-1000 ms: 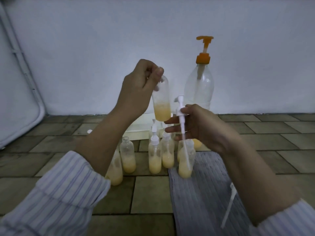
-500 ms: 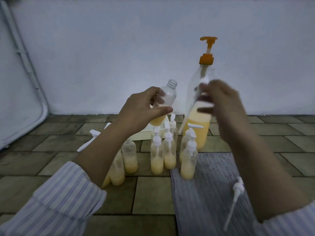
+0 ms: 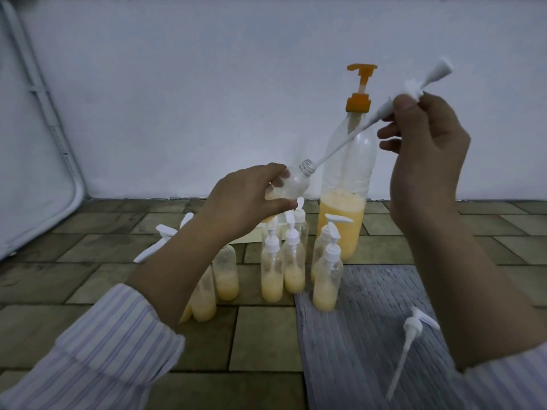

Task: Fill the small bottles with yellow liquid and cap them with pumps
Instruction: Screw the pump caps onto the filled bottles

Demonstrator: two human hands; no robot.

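My left hand point(image 3: 248, 199) grips a small clear bottle point(image 3: 291, 183) with some yellow liquid, tilted with its open neck pointing up and right. My right hand point(image 3: 426, 149) pinches a white pump point(image 3: 414, 93) high at the right; its long dip tube slants down-left and the tip sits at the bottle's mouth. On the floor below stand several small bottles point(image 3: 294, 266) of yellow liquid with white pumps on, and uncapped ones point(image 3: 226, 273) partly hidden behind my left forearm.
A tall clear bottle point(image 3: 344, 208) with an orange pump, about a third full of yellow liquid, stands by the wall. A spare white pump point(image 3: 410, 341) lies on a grey ribbed mat point(image 3: 355, 344). More loose pumps point(image 3: 161, 241) lie on the tiled floor at left.
My left hand lowered and tilted the small bottle to the right. My right hand lifted the pump up and right, swinging its tube tip to the bottle's mouth.
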